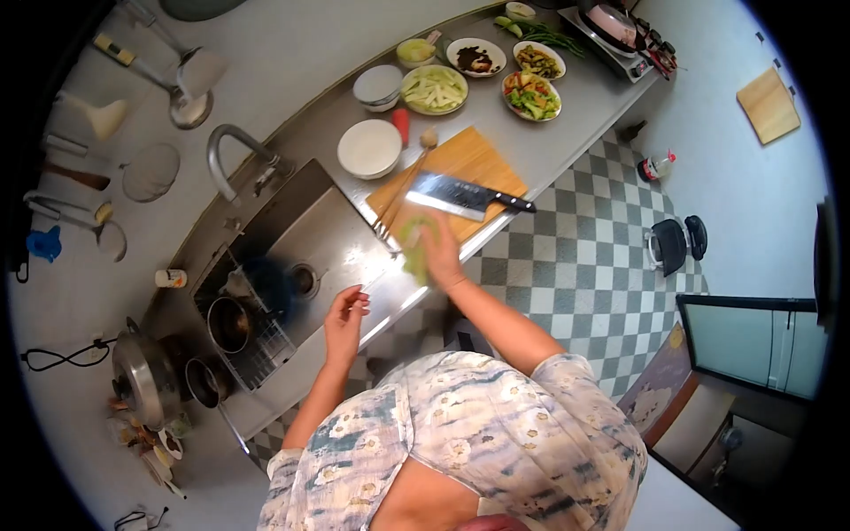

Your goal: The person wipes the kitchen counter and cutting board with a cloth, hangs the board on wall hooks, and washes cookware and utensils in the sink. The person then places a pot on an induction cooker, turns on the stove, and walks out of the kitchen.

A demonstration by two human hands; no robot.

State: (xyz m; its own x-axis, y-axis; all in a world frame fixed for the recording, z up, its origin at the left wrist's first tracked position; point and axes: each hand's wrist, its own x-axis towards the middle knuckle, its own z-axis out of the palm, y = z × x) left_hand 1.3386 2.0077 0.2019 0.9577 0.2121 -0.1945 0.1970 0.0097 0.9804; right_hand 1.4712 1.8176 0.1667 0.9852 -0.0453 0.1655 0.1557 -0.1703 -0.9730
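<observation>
Fingers of the right hand (440,250) are closed around a pale green item (413,254); it is blurred, so I cannot tell what it is. This item is at the near edge of the wooden cutting board (489,159). To the left of the board, over the front side of the sink (343,232), is the left hand (343,311), its fingers loosely bent, half open, around nothing visible. On the board lies a cleaver (447,195), its black handle passing over the board's right edge.
</observation>
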